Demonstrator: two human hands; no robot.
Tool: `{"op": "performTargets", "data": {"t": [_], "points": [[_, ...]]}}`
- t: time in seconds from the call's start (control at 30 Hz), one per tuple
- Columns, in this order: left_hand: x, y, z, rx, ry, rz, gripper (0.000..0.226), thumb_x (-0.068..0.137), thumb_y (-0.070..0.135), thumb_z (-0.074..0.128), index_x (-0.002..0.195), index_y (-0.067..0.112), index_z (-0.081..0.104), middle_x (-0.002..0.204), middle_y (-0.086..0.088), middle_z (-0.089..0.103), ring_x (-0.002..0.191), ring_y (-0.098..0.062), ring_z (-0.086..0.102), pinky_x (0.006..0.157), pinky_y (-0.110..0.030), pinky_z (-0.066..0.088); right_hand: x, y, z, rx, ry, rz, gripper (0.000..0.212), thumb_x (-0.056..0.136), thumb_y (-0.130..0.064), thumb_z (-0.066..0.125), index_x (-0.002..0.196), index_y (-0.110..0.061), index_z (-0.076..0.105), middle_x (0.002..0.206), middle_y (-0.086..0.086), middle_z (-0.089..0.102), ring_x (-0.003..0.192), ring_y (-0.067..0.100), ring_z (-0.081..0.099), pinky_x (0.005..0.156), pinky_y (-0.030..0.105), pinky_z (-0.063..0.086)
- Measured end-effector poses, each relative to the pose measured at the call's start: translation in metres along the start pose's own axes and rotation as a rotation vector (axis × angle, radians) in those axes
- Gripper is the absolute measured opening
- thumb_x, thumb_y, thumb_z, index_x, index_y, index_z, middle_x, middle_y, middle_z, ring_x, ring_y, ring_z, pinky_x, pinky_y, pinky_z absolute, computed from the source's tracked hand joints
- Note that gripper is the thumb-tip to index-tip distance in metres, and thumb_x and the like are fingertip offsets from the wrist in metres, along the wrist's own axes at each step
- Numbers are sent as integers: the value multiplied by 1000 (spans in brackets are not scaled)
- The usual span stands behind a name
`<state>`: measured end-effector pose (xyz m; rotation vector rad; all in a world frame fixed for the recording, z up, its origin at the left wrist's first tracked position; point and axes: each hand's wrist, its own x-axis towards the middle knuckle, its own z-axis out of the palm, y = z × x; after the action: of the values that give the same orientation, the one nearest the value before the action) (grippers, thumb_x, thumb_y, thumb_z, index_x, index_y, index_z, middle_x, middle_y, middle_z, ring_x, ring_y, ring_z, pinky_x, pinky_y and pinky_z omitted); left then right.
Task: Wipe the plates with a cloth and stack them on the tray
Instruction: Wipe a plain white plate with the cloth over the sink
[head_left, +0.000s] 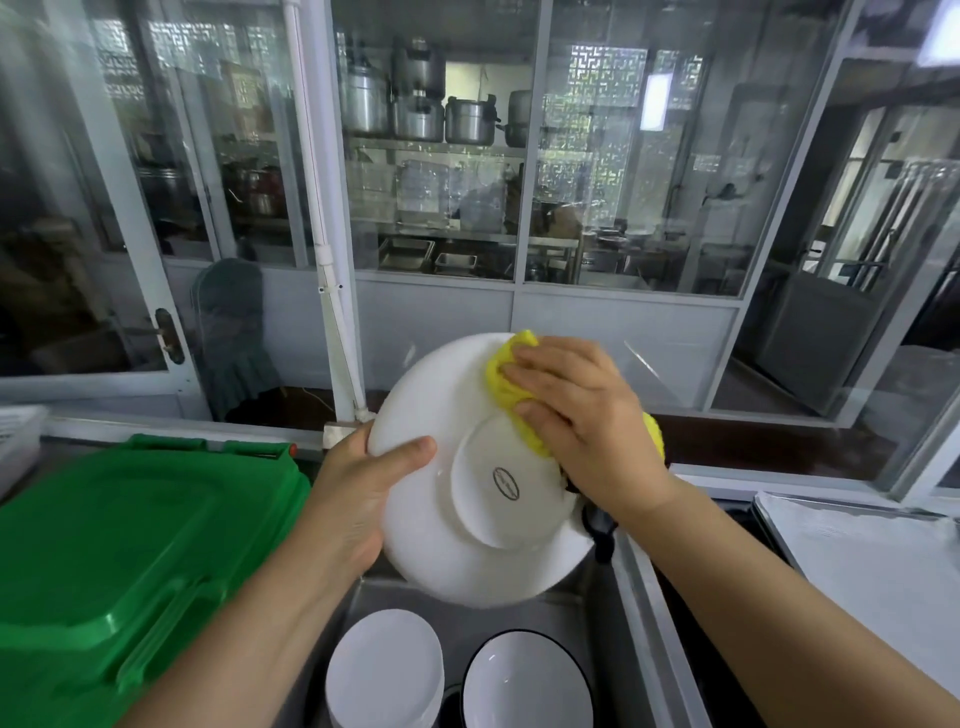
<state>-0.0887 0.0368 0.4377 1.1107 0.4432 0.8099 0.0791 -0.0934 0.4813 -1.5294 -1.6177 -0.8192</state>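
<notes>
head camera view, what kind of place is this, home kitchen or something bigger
Most likely a commercial or canteen kitchen's washing-up area. Behind glass partitions, large lidded metal stockpots sit on steel shelving; a stack of round white plates waits in the stainless steel sink beside a big green plastic bin lid.

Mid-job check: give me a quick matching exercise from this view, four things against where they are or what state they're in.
Column 1:
1. white plate
2. yellow cloth
3. green bin lid
4. stack of white plates

Column 2:
A. lying in the sink, below the hands
B. pressed against the plate's underside by the right hand
C. closed, off to the left
D. held tilted by its rim in the left hand, maker's mark facing the camera

Pairs: 1-D, 2-B, 3-C, 4-A
</notes>
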Motion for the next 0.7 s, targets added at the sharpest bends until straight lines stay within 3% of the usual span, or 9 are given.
{"op": "performTargets", "data": {"t": [0.1,0.2,0.33,0.5,0.6,0.7], "points": [[-1,0,-1,-14,-8,-13,44,56,7,75,99,11,66,87,-8,75,72,-22,72,56,-30,56,2,6,0,48,-129,49,31,89,-19,60,119,-11,66,130,1,58,125,21,49,104,36,34],[-1,3,-6,-39,1,-17,47,54,4,79,99,12,66,87,-7,75,72,-21,72,54,-29,56,-10,22,-6,187,-71,287,32,92,-10,59,124,-11,61,132,-3,53,130,18,44,110,37,34],[2,6,-9,-127,80,-18,56,55,8,77,109,11,63,99,-12,71,79,-24,69,65,-36,55,-39,24,-3,228,-32,501,43,92,-5,58,131,-20,51,139,-6,46,133,15,43,110,19,28],[5,6,-2,-255,117,-50,64,65,17,67,128,8,56,117,-16,66,98,-30,65,74,-42,54,-74,-5,21,160,66,432,44,91,-10,55,133,-9,45,144,6,40,138,29,33,115,28,22],[7,2,8,-338,143,-67,60,71,19,65,129,8,56,121,-16,65,109,-32,62,81,-45,52,-90,-28,32,82,135,309,36,94,-18,49,128,-5,52,139,11,45,134,30,37,113,33,27],[8,-5,22,-391,160,-111,52,66,26,69,115,10,63,104,-13,72,93,-28,70,69,-41,57,-91,-56,48,42,118,144,32,98,-20,45,120,-5,62,136,10,50,129,31,41,107,41,37]]}}
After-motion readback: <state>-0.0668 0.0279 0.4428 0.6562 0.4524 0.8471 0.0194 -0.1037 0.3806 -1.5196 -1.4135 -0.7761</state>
